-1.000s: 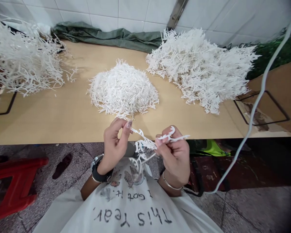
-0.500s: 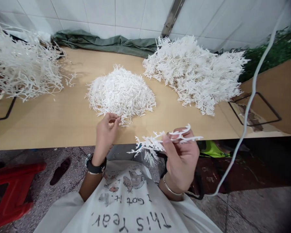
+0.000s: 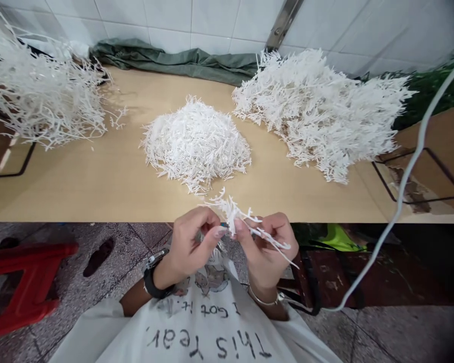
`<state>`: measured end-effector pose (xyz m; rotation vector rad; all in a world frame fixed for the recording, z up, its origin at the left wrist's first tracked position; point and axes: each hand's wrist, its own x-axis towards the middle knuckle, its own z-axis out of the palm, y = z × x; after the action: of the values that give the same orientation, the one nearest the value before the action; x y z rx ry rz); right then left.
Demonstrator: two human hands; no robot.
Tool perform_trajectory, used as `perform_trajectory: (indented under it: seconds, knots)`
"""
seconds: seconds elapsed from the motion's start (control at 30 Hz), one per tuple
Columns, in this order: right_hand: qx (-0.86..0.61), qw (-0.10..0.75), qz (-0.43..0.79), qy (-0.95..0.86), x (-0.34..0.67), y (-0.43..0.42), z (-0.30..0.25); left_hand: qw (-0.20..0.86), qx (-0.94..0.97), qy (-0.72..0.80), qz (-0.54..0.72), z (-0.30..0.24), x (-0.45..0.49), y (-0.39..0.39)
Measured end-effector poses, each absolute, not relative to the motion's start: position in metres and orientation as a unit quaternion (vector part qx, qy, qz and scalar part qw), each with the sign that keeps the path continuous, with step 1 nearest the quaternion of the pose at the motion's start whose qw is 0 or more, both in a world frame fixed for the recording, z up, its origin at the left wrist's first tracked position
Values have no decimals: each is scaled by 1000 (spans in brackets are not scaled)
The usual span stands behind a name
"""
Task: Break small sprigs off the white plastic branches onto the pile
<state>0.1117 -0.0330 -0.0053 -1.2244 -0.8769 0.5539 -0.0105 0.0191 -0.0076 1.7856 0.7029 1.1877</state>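
My right hand (image 3: 270,247) is closed on a white plastic branch (image 3: 267,234), pinched between thumb and fingers just beyond the table's front edge. Bare forked twigs stick out toward the right, and a cluster of thin white sprigs bunches at the left end. My left hand (image 3: 196,239) meets that cluster, thumb and forefinger pressed together on a small white plastic sprig, mostly hidden by the fingertips. Behind both hands, a heap of small white sprigs (image 3: 199,143) lies on the table.
On the table (image 3: 117,189), tangled bare white branches (image 3: 45,101) lie at left and a pile of bushy white branches (image 3: 325,116) at right. Green cloth (image 3: 174,65) runs along the wall. A pale cable (image 3: 401,186) hangs at right; a red stool (image 3: 26,282) stands at lower left.
My left hand has left the edge of the sprig heap and come back to the branch. My right hand has moved slightly left and turned the branch, its twigs now slanting down.
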Motion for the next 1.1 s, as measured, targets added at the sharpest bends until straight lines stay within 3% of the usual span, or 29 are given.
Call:
perform_trajectory:
  seconds: [0.1,0.27,0.37,0.47,0.73,0.87,1.0,1.1]
  knots:
    - [-489,713,350,-361,112,-34,-5,431,691,315,487,-17,-10,16]
    - [-406,684,518,-316,114,-35,-4,266,761,341,483,-10,-16,22]
    - [-404,655,559,-308,108,-40,-9,310,807,249,437,-2,-22,21]
    - [-420,650,544,-323,102,-45,-15,394,784,193,439,-1,-27,15]
    - [-488,589,414,-494,119,-51,-16,516,692,267,429,-3,-38,1]
    - [-447,541,437,-562,139,-44,-2,608,622,287,401,-6,-39,-1]
    - [-402,500,413,-646,157,-22,16,632,598,288,399,-10,-38,3]
    - [-417,416,335,-735,156,-4,26,624,599,289,410,-12,-37,7]
